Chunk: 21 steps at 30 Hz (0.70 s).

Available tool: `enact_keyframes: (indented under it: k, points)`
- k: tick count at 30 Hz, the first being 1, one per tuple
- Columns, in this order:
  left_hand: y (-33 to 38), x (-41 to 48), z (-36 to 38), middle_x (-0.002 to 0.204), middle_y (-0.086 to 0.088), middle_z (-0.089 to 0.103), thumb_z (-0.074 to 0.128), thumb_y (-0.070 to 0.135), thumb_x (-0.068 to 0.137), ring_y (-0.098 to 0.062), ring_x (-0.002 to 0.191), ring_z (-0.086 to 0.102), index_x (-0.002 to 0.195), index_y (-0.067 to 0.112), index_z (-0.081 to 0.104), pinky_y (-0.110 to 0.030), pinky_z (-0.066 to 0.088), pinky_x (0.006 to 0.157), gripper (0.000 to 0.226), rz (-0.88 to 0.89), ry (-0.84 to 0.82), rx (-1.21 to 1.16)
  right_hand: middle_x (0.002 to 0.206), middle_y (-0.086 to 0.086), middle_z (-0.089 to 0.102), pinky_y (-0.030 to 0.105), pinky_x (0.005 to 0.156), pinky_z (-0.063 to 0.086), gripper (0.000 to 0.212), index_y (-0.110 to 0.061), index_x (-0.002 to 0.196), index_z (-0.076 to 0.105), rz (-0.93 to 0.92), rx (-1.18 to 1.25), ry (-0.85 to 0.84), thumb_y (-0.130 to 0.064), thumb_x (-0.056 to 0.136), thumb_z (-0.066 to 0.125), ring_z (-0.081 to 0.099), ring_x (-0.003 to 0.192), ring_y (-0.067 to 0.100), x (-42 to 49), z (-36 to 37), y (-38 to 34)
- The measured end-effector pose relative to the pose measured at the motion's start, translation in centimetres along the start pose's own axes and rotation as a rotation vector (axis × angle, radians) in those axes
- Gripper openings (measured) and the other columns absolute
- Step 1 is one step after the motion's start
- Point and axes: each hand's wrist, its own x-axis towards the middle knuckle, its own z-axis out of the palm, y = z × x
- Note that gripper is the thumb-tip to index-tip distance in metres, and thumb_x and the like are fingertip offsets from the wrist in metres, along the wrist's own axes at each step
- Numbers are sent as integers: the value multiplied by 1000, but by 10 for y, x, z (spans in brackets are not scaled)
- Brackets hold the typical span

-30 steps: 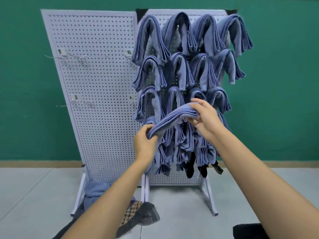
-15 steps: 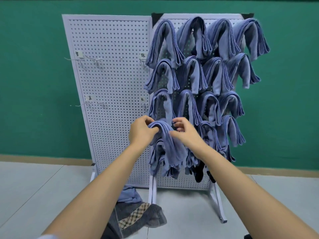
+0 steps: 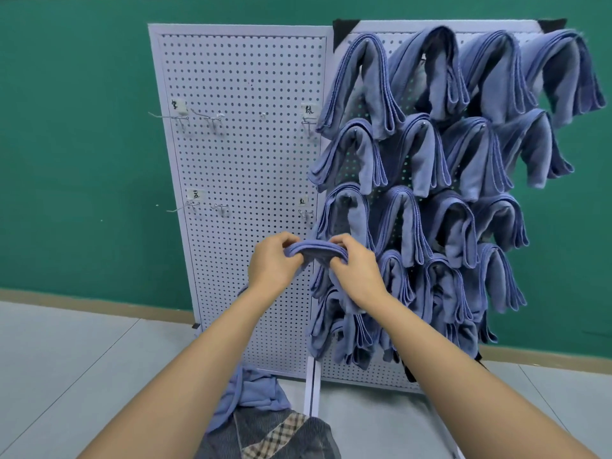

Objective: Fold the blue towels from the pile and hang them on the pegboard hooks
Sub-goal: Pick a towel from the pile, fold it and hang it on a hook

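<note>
Your left hand and right hand both pinch the folded blue cloth towel. It is no longer stretched out but draped low on the left column of the right white pegboard panel, so hanging looks nearly done.

green wall; grey floor; plaid cloth on floor

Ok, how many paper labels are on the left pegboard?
4 on the left pegboard: upper-left label, upper-right label, lower-left label, lower-right label. The hung towels may hide others on the right board.
</note>
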Motion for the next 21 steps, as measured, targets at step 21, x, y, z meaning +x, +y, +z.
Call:
enact_keyframes:
  k: [21]
  points:
    - [-32,151,58,98,1,71,61,1,83,-12,87,62,107,13,69,-26,51,78,28,47,122,-211,104,1,59,23,81,41,33,-9,117,51,184,330,276,8,90,42,56,94,17,141,82,25]
